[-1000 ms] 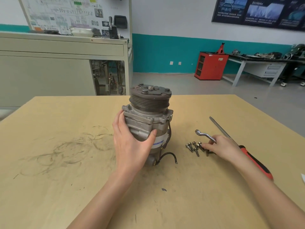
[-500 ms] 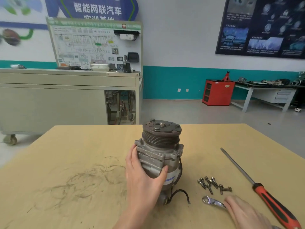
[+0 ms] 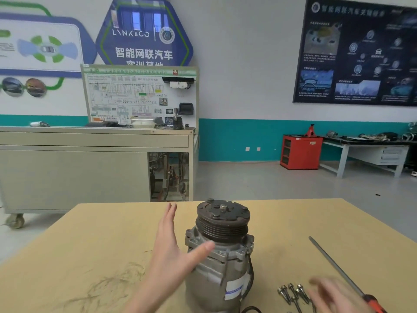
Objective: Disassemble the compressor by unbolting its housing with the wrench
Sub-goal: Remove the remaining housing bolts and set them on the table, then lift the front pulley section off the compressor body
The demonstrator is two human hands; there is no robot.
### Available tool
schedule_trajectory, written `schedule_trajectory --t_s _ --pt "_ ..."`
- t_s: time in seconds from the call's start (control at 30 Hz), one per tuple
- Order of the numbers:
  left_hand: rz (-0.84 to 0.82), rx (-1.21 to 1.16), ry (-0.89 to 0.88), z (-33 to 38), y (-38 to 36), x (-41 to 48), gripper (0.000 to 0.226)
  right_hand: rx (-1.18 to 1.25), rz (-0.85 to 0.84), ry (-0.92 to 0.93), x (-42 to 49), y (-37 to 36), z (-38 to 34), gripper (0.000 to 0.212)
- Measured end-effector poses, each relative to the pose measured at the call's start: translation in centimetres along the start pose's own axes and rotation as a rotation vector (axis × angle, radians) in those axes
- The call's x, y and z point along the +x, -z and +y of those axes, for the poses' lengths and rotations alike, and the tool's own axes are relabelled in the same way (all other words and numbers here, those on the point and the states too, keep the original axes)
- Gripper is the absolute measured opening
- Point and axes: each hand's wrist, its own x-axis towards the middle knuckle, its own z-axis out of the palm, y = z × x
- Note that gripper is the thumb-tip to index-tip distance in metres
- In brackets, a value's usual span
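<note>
just right of left hand (image 3: 167, 251) fingers (image 3: 170, 214), compressor (image 3: 222, 256) upright

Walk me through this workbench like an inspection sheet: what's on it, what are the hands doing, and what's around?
Surface: tan wooden table, dark scribbles near its left front.
Job's things: compressor standing upright, pulley on top; loose bolts lying to its right; wrench not seen.
Clutter: red-handled screwdriver lying right of the bolts.
Hands: left hand open beside the compressor; right hand blurred near the bolts.
Cables: black wire down the compressor's right side.
Surroundings: wiring display board, red cabinet, dark poster.
</note>
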Motion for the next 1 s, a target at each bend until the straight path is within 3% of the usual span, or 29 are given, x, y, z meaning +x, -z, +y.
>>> schedule_trajectory --t_s 0.03,0.17,0.2,0.27,0.33,0.5,0.67,1.0 --pt "-0.041 0.025 -0.005 0.2 0.5 1.0 0.136 0.075 -0.148 -0.028 1.0 -0.9 -1.6 0.016" --pt "-0.261 0.092 0.028 0.6 0.6 4.5 0.123 0.386 -0.648 -0.124 5.7 -4.7 -6.8 0.088" --pt "-0.312 0.072 0.04 0.6 0.3 4.9 0.121 0.401 -0.735 -0.149 6.9 -5.5 -8.0 0.091" --pt "-0.386 -0.015 0.043 0.5 -0.1 5.0 0.111 0.535 -0.88 -0.132 8.0 -7.0 -9.5 0.072" --pt "-0.413 -0.056 0.028 0.3 -0.2 4.7 0.097 0.629 -0.897 -0.134 8.3 -8.1 -10.0 0.059" --pt "-0.422 -0.027 -0.016 0.1 -0.2 4.5 0.086 0.67 -0.847 -0.14 8.0 -8.9 -9.5 0.065" --pt "-0.298 -0.095 -0.034 -0.5 -0.8 3.8 0.078 0.745 -0.695 -0.153 7.2 -9.7 -9.5 0.066" --pt "-0.159 -0.232 -0.124 -0.9 0.2 1.7 0.088 0.788 -0.662 -0.069 6.2 -9.4 -10.4 0.084"
